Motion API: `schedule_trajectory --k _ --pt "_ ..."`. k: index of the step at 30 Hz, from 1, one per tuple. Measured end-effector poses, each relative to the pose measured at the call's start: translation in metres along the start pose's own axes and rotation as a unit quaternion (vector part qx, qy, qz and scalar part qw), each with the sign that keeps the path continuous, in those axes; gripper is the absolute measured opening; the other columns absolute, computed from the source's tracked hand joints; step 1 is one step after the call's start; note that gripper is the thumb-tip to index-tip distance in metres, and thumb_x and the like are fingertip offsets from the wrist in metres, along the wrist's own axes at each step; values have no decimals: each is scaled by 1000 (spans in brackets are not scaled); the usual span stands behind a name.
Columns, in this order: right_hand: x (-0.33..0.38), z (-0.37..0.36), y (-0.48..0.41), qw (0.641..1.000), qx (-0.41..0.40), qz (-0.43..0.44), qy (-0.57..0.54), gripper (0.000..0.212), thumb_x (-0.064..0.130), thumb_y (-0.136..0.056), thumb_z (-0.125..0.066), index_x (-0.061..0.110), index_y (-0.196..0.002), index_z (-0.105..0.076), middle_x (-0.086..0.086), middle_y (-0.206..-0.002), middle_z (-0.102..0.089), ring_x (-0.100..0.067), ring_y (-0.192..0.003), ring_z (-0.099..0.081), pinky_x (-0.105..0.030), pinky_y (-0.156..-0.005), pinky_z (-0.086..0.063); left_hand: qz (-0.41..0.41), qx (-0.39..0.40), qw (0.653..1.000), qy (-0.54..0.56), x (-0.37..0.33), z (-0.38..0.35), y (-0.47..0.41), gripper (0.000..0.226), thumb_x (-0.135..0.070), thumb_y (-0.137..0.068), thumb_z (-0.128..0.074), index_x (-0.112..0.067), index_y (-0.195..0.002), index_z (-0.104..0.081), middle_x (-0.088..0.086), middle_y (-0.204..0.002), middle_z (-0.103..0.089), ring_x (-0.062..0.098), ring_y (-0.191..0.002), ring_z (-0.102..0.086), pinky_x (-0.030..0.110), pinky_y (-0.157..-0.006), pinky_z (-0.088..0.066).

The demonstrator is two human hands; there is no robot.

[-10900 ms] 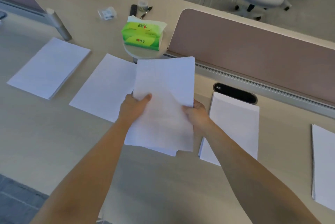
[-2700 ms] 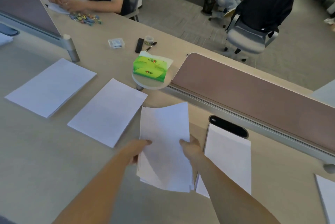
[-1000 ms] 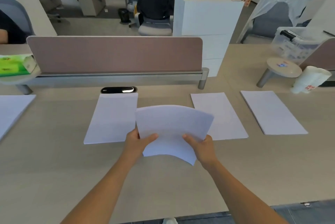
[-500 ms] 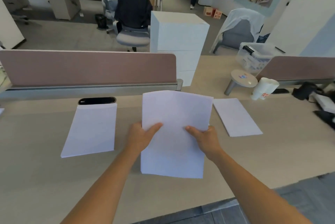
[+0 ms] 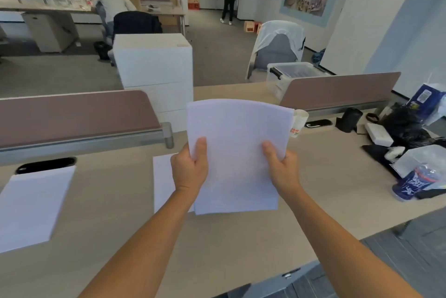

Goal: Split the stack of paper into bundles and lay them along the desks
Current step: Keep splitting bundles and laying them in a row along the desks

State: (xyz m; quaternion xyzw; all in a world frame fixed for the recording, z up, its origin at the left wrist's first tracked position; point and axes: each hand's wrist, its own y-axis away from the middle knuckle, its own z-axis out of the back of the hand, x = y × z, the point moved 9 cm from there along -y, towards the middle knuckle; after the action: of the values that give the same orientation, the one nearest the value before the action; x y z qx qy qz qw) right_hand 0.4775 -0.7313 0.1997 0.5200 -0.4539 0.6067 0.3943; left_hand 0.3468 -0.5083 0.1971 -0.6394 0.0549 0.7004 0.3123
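Far left, a laid bundle (image 5: 31, 206) lies flat on the desk (image 5: 108, 201), its long side running away from me, just below a black cable slot (image 5: 45, 165). Next, a second bundle (image 5: 163, 182) shows as a white strip, mostly hidden behind my left hand (image 5: 190, 167). That hand grips the left edge of the stack of paper (image 5: 237, 165), thumb on top. My right hand (image 5: 281, 167) grips the right edge the same way. The stack hangs in the air above the desk, long axis pointing away from me, top edge bowed. Whatever lies beneath it is hidden. The bare desk to the right looks like the next spot, nearer my right hand. Beyond it stand a paper cup (image 5: 298, 121), a blue cup (image 5: 407, 184) and a black bag (image 5: 405, 124), which limit the room.
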Motion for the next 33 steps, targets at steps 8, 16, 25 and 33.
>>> schedule_trajectory --k 8,16,25,33 --pt "-15 154 -85 999 -51 5 9 27 29 -94 -62 17 -71 -66 10 -66 -66 -2 -60 -64 -19 -55 -52 -105 9 994 1 -60 -170 29 60 -55 -88 -42 -2 -79 -69 7 -65 -66 28 -62 -66 25 -56 -47" --pt "-40 233 -156 996 -86 1 35 18 27 -93 -64 21 -76 -68 17 -65 -71 2 -63 -67 -14 -56 -52 -54 82 992 79 -49 -292 16 72 -74 -75 -52 -5 -64 -63 6 -56 -64 10 -54 -60 39 -54 -50" --pt "-96 310 -255 996 -81 12 37 20 19 -91 -66 23 -71 -65 14 -62 -68 4 -60 -66 -19 -56 -54 10 77 993 83 -18 -423 4 30 -57 -72 -64 -27 -72 -65 -16 -68 -66 -7 -63 -63 26 -61 -53" --pt "-216 346 -355 1000 -14 22 -4 63 74 -68 -67 11 -69 -72 -2 -62 -65 -5 -62 -64 -30 -58 -52 90 19 995 46 56 -528 18 14 -40 -68 -70 -38 -70 -57 -32 -56 -62 -20 -62 -60 3 -54 -45"
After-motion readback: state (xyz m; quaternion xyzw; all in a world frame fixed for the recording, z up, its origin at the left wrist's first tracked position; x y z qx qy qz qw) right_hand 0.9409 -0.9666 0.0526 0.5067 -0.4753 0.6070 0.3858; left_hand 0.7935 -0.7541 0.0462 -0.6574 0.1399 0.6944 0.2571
